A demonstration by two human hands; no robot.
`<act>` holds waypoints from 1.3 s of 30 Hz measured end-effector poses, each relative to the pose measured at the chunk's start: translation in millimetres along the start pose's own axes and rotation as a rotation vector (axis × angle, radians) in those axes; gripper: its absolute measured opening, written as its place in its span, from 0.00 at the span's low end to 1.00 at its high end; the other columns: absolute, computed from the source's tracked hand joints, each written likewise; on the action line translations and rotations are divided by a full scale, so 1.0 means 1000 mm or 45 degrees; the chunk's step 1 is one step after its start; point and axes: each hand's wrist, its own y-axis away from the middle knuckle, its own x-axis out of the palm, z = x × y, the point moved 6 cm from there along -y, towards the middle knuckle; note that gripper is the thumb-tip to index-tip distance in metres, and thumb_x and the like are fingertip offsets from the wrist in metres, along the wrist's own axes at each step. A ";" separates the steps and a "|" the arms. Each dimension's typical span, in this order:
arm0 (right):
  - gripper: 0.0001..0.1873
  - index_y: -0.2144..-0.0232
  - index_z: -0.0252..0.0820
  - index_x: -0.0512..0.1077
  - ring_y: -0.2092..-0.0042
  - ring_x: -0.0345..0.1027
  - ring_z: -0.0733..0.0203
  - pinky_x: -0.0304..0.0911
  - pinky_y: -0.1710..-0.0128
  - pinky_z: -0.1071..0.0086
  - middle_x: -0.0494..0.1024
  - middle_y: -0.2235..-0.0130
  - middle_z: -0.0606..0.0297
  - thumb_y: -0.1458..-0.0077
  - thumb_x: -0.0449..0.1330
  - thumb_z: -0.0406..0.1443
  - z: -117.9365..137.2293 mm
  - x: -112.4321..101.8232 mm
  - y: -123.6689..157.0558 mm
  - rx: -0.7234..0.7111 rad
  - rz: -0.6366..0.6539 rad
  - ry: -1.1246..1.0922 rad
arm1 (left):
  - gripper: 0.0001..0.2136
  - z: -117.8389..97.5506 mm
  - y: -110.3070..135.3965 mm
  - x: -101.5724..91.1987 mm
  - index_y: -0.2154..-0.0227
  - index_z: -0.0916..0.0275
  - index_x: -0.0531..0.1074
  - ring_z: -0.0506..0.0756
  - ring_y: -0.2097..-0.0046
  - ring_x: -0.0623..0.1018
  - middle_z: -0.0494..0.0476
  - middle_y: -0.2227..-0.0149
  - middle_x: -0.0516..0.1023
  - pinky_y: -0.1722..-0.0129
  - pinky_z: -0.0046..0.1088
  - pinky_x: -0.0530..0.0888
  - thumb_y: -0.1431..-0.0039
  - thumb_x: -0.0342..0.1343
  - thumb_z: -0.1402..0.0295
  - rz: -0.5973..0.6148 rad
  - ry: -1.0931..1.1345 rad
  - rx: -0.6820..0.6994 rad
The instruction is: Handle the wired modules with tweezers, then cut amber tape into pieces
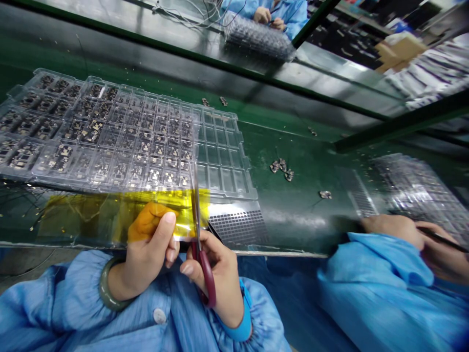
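My left hand [152,247] pinches a strip of translucent amber tape [146,215], which runs along the bench edge under the rim of a clear plastic tray [223,168]. My right hand [214,274] grips red-handled scissors [203,269], their steel blades [195,205] pointing up across the tape. The tray's cells hold several small circuit boards [91,132], while its right-hand cells look empty. A green bangle [110,288] circles my left wrist, and blue sleeves cover both arms.
Loose small boards [282,169] lie on the green bench [293,151]. A fine metal mesh sheet [238,226] lies near my hands. To the right, a co-worker's hands [403,234] hold a thin dark tool over a silvery sheet [417,188]. Another blue-sleeved person [267,17] works across the bench.
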 end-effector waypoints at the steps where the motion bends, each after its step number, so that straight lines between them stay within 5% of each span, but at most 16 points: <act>1: 0.29 0.65 0.39 0.76 0.80 0.53 0.68 0.50 0.80 0.73 0.64 0.81 0.75 0.64 0.74 0.52 -0.002 0.000 0.000 -0.003 0.001 0.005 | 0.14 0.000 0.000 0.000 0.74 0.61 0.65 0.43 0.88 0.63 0.41 0.87 0.65 0.89 0.14 0.61 0.37 0.55 0.59 -0.004 -0.002 0.001; 39: 0.28 0.65 0.40 0.76 0.83 0.53 0.71 0.50 0.84 0.75 0.66 0.81 0.74 0.62 0.73 0.53 -0.021 -0.005 0.003 -0.102 -0.055 0.005 | 0.12 0.006 0.001 -0.005 0.71 0.61 0.64 0.44 0.87 0.64 0.41 0.85 0.65 0.88 0.15 0.62 0.35 0.54 0.59 0.004 -0.063 0.018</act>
